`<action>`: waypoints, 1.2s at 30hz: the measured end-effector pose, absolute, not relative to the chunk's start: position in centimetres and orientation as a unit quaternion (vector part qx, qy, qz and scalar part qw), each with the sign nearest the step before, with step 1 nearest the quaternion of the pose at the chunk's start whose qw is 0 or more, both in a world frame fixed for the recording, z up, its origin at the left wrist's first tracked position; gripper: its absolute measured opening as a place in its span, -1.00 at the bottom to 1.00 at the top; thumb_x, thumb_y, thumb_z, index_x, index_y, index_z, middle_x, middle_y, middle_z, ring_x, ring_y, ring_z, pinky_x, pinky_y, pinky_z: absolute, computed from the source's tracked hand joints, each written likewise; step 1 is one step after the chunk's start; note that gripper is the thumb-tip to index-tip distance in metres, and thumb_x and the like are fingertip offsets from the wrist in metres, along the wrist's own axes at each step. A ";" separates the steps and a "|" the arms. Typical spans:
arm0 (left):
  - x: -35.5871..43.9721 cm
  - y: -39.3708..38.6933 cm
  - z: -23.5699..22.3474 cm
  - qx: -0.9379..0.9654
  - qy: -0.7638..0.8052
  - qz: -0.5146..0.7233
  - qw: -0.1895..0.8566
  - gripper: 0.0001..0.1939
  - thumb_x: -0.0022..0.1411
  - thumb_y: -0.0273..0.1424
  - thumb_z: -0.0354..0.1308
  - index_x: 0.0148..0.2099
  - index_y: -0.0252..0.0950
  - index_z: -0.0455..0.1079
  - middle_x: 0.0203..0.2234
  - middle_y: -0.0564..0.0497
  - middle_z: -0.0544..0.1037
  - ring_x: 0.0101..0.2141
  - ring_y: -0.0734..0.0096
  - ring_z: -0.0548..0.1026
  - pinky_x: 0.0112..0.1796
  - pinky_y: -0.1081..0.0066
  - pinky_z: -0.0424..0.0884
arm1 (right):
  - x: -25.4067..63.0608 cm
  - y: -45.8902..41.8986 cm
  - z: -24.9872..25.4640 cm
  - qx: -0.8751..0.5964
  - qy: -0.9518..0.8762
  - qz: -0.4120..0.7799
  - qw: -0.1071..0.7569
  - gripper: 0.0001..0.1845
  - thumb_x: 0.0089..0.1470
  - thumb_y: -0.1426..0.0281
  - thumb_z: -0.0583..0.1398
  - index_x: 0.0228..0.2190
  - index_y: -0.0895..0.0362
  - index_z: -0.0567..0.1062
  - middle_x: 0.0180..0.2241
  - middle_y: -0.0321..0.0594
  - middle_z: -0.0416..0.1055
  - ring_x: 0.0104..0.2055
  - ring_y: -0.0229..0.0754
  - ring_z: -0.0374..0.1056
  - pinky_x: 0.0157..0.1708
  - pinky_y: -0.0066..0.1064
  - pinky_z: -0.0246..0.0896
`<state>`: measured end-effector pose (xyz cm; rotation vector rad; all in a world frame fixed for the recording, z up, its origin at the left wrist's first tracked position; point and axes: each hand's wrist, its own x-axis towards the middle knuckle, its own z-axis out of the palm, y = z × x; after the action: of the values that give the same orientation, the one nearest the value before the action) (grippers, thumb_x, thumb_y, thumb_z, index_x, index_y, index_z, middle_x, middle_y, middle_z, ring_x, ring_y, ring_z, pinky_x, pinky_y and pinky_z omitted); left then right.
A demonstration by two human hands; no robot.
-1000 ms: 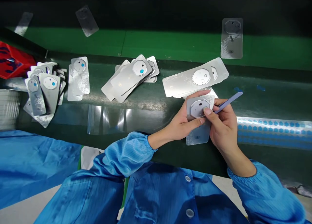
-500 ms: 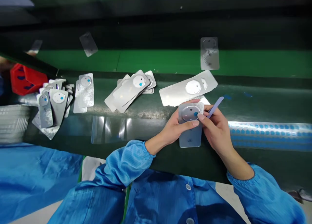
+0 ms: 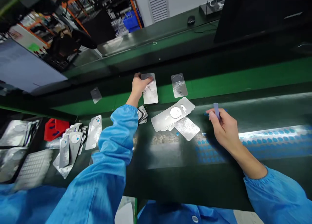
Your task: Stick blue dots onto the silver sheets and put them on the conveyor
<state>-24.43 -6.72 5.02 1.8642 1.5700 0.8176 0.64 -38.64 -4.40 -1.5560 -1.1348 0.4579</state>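
Reaching to the far green ledge, my left hand grips the upper edge of a silver metal plate, thumb over its round recess. A similar plate leans just to the right. My right hand is closed around slim purple tweezers, above the bench near the sheet of blue round stickers. Their tips are hidden. Between the hands lies a fanned stack of long plates, with another plate partly under it. My left sleeve covers most of a further plate pile.
To the left are more plates with blue dots, a heaped plate pile, a red tray and a blurred white tray. A dark raised ledge runs behind, with a computer mouse on the shelf beyond.
My left hand has carried the plate from in front of me up to the far ledge. My right hand has moved off it, keeping the tweezers. The view has tilted up and left.
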 end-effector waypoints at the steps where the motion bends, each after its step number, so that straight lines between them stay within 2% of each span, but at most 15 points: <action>1: -23.8 -5.4 5.1 0.708 0.607 0.267 0.242 -0.05 0.23 -0.22 0.59 0.54 -0.37 0.33 0.43 -0.52 0.52 0.47 -0.48 0.47 0.43 -0.27 0.41 | 0.8 -38.7 -4.3 -0.658 -0.486 0.184 0.545 -0.48 0.60 -0.13 0.20 -0.04 0.00 0.74 -0.22 -0.18 0.55 -0.25 -0.03 0.44 -0.07 -0.08 0.41; 2: -23.0 -4.6 5.1 0.719 0.617 0.231 0.220 -0.03 0.25 -0.24 0.58 0.57 -0.38 0.30 0.49 -0.55 0.46 0.53 -0.51 0.37 0.48 -0.30 0.32 | 1.1 -38.7 -4.3 -0.659 -0.490 0.167 0.545 -0.46 0.59 -0.15 0.21 -0.05 -0.02 0.77 -0.18 -0.16 0.54 -0.19 0.01 0.45 -0.01 -0.05 0.42; 4: -20.9 -3.9 4.6 0.753 0.601 0.164 0.212 -0.06 0.29 -0.24 0.55 0.59 -0.35 0.32 0.53 -0.49 0.43 0.56 -0.40 0.32 0.53 -0.20 0.25 | 1.6 -38.7 -4.0 -0.665 -0.493 0.127 0.546 -0.44 0.56 -0.19 0.23 -0.04 -0.06 0.82 -0.19 -0.15 0.49 -0.10 0.07 0.42 0.06 0.00 0.39; 7: -17.2 -3.8 3.4 0.798 0.549 0.081 0.238 -0.07 0.24 -0.18 0.64 0.54 -0.26 0.41 0.51 -0.35 0.47 0.53 -0.22 0.37 0.54 -0.03 0.23 | 2.4 -38.7 -3.7 -0.659 -0.500 0.133 0.546 -0.46 0.52 -0.21 0.29 -0.11 -0.09 0.85 -0.27 -0.18 0.48 -0.19 0.02 0.36 -0.07 -0.08 0.37; 12: -13.5 -2.7 2.0 0.788 0.557 0.036 0.260 0.25 -0.37 -0.15 0.91 0.33 -0.45 0.48 0.56 -0.61 0.28 0.58 -0.67 0.14 0.55 -0.33 0.07 | 3.1 -38.8 -2.9 -0.606 -0.485 0.297 0.556 -0.40 0.43 -0.26 0.37 -0.13 0.00 0.83 -0.11 -0.10 0.72 -0.28 -0.07 0.50 -0.24 -0.20 0.48; 14: -13.3 -2.3 2.0 0.764 0.552 0.106 0.317 0.28 -0.43 -0.15 0.93 0.29 -0.48 0.45 0.46 -0.56 0.42 0.55 -0.62 0.21 0.56 -0.31 0.08 | 3.0 -39.1 -2.5 -0.588 -0.491 0.353 0.538 -0.36 0.38 -0.30 0.40 -0.10 0.02 0.83 -0.10 -0.07 0.74 -0.28 -0.07 0.55 -0.27 -0.23 0.53; 16: -13.7 -2.3 2.2 0.744 0.524 0.185 0.373 0.18 -0.25 -0.19 0.90 0.32 -0.43 0.41 0.34 -0.39 0.56 0.47 -0.38 0.38 0.54 -0.21 0.19 | 2.6 -39.6 -2.1 -0.570 -0.500 0.402 0.513 -0.32 0.36 -0.31 0.42 -0.09 0.06 0.82 -0.17 -0.07 0.74 -0.29 -0.07 0.58 -0.28 -0.25 0.58; 18: -14.4 -3.2 3.0 0.739 0.487 0.243 0.397 0.02 -0.01 -0.34 0.81 0.39 -0.36 0.38 0.31 -0.27 0.62 0.39 -0.16 0.50 0.48 -0.08 0.35 | 2.1 -40.3 -2.0 -0.552 -0.506 0.451 0.486 -0.31 0.37 -0.31 0.40 -0.08 0.08 0.80 -0.30 -0.11 0.69 -0.36 -0.09 0.57 -0.34 -0.28 0.59; 20: -15.6 -5.1 4.4 0.723 0.448 0.315 0.420 -0.10 0.14 -0.46 0.70 0.44 -0.31 0.39 0.33 -0.20 0.64 0.39 -0.13 0.54 0.41 -0.02 0.46 | 1.6 -41.1 -2.0 -0.542 -0.511 0.488 0.456 -0.31 0.41 -0.31 0.37 -0.13 0.09 0.76 -0.40 -0.17 0.63 -0.46 -0.13 0.52 -0.43 -0.32 0.54; 22: -17.3 -8.4 6.3 0.677 0.403 0.392 0.475 -0.24 0.31 -0.40 0.59 0.46 -0.28 0.43 0.27 -0.13 0.68 0.43 -0.25 0.54 0.37 -0.06 0.51 | 1.2 -41.8 -2.3 -0.540 -0.523 0.501 0.429 -0.33 0.44 -0.30 0.33 -0.18 0.07 0.71 -0.44 -0.20 0.60 -0.50 -0.14 0.49 -0.48 -0.33 0.52; 24: -19.4 -12.9 8.0 0.618 0.371 0.429 0.544 -0.38 0.51 -0.21 0.44 0.49 -0.21 0.46 0.19 -0.09 0.72 0.45 -0.33 0.53 0.34 -0.12 0.57 | 1.0 -42.2 -2.6 -0.545 -0.539 0.489 0.415 -0.34 0.48 -0.30 0.30 -0.21 0.05 0.68 -0.46 -0.21 0.60 -0.52 -0.14 0.49 -0.47 -0.33 0.52; 26: -21.5 -17.9 8.9 0.570 0.336 0.433 0.611 -0.43 0.61 -0.09 0.27 0.55 -0.04 0.46 0.17 -0.05 0.76 0.42 -0.22 0.56 0.30 -0.08 0.64 | 1.0 -42.4 -2.9 -0.552 -0.554 0.469 0.409 -0.36 0.51 -0.28 0.27 -0.20 0.04 0.67 -0.47 -0.23 0.59 -0.53 -0.14 0.48 -0.48 -0.32 0.50; 28: -23.3 -22.5 8.6 0.528 0.305 0.410 0.679 -0.38 0.59 -0.11 0.29 0.57 -0.10 0.46 0.16 -0.08 0.79 0.33 -0.21 0.67 0.23 -0.09 0.71 | 0.9 -42.6 -3.2 -0.557 -0.568 0.450 0.405 -0.38 0.53 -0.26 0.26 -0.21 0.03 0.67 -0.46 -0.22 0.60 -0.52 -0.12 0.48 -0.48 -0.31 0.48; 32: -25.3 -28.7 5.0 0.449 0.303 0.328 0.774 -0.22 0.41 -0.02 0.51 0.50 -0.28 0.52 0.09 -0.28 0.82 0.02 -0.22 0.84 0.04 -0.08 0.81 | 1.0 -42.9 -3.5 -0.565 -0.584 0.428 0.396 -0.35 0.52 -0.27 0.26 -0.24 0.03 0.72 -0.41 -0.15 0.67 -0.48 -0.09 0.54 -0.47 -0.29 0.47; 36: -25.7 -31.3 0.8 0.414 0.290 0.285 0.814 -0.06 0.28 -0.18 0.66 0.59 -0.22 0.44 0.05 -0.26 0.83 -0.17 -0.02 0.86 -0.06 0.10 0.81 | 1.2 -43.2 -3.3 -0.569 -0.537 0.458 0.422 -0.37 0.47 -0.24 0.35 -0.23 0.06 0.75 -0.44 -0.16 0.65 -0.51 -0.13 0.50 -0.49 -0.31 0.50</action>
<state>-25.71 -31.26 0.85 0.8842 0.6196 0.6089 1.19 -43.24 -3.28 -1.4240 -1.3450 1.1475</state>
